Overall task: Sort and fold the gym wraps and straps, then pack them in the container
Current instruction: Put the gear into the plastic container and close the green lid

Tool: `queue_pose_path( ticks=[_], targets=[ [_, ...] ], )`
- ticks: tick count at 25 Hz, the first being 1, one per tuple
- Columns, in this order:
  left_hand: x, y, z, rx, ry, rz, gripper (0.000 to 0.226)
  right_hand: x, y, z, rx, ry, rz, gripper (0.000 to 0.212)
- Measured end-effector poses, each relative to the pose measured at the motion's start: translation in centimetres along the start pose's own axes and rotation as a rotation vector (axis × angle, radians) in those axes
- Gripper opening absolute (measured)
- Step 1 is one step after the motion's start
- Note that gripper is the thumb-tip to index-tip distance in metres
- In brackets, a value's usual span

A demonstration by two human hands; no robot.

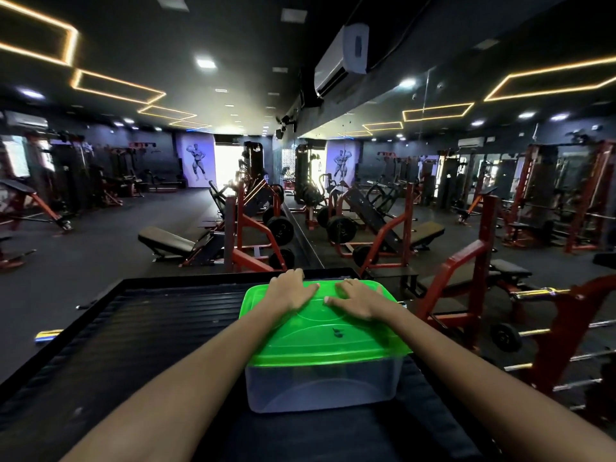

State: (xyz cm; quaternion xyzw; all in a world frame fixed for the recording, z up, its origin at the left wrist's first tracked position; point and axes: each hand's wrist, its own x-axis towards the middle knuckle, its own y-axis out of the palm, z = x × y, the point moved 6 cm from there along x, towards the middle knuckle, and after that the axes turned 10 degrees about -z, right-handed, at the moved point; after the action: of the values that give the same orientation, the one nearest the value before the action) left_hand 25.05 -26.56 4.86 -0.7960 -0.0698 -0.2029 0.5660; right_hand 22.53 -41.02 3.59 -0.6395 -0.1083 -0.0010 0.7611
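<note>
Now both hands lie flat on a bright green lid point(328, 323), side by side and a little apart, fingers straight and spread, pointing away from the person. The left hand point(292, 292) rests on the lid's far left part, its fingers reaching the far edge; the right hand point(358, 299) rests on the far right part. Neither hand curls round anything; they seem to be pressing the lid down.

Under the lid sits the container point(323, 388), a clear plastic tub, standing upright on a dark ribbed platform point(160, 315) directly in front of the person. What is inside cannot be made out through the cloudy wall, and no wraps or straps show outside it.

Judging by its look, the tub is light, smooth, fairly stiff and a bit slippery, and the thin lid will flex under pressure. A good grip would be at the two short ends, under the lid's overhanging rim.

Beyond the platform stretches a dim gym with red-framed weight machines point(253, 228) and benches.
</note>
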Motion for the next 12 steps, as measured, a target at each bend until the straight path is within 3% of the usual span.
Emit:
queue_pose_path(
  ticks=[5,7,10,12],
  targets=[
    [-2.1,1.5,0.3,0.090,0.028,-0.001,0.064,-1.7,1.2,0.2,-0.055,-0.044,-0.011,0.077],
    [-1.6,2.1,0.6,0.141,0.041,0.078,0.067,-1.7,1.4,0.1,-0.076,-0.045,-0.011,0.084],
    [-1.4,3.3,0.8,0.172,0.034,0.275,0.067,-0.8,1.6,-0.2,-0.045,-0.023,0.120,0.076],
    [-1.4,3.3,0.7,0.167,0.015,0.232,0.069,-0.6,1.9,-0.3,-0.060,-0.025,0.151,0.081]
  ],
)
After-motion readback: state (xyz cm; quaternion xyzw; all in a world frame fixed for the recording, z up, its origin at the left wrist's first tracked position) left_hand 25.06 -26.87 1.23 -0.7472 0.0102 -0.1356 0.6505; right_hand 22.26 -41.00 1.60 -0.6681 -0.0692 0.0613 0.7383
